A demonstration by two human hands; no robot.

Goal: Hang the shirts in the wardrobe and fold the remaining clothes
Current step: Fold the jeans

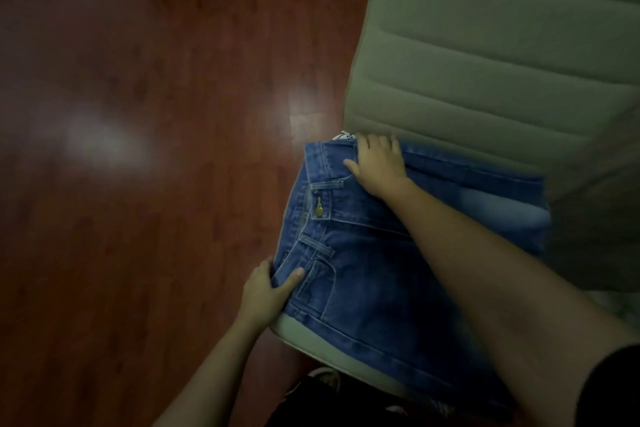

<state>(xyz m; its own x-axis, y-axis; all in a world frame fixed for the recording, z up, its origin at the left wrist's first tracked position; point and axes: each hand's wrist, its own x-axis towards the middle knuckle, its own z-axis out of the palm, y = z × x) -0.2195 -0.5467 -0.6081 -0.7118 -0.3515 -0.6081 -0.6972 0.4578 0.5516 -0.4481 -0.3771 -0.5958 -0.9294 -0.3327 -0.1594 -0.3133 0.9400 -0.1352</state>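
Folded blue jeans (374,281) lie on the seat of a pale green padded chair (485,55), waistband and brass button turned to the left. My left hand (268,291) grips the near left corner of the jeans at the waistband, thumb on top and fingers underneath. My right hand (379,163) holds the far edge of the jeans, fingers curled over it against the chair's backrest. A scrap of white patterned cloth (344,136) peeks out from under the jeans at the far edge.
Glossy reddish wooden floor (156,149) fills the left side of the view. The chair seat's pale front edge (304,333) shows below the jeans. Dark clothing and a light shoe (325,378) sit at the bottom.
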